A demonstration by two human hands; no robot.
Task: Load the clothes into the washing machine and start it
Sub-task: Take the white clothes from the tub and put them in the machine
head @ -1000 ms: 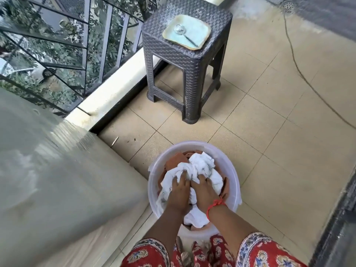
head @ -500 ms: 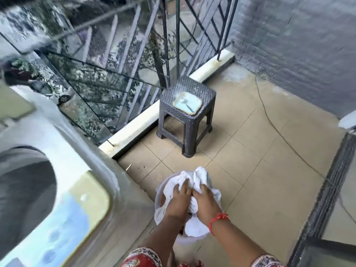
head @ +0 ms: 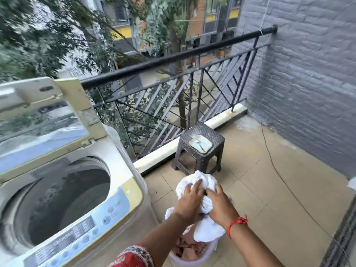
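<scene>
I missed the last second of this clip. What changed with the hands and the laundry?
Both hands, left and right, kept their grip on the white cloth and lifted it up out of the tub. The brown clothes stayed in the tub; the stool stayed put.

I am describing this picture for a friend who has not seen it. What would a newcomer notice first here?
First, both hands, left hand and right hand, gripping a bundle of white cloth lifted above the pale tub on the floor at bottom centre. Next, the top-loading washing machine at the left, its lid raised and the drum open. Further back, a dark stool stands by the railing.
</scene>
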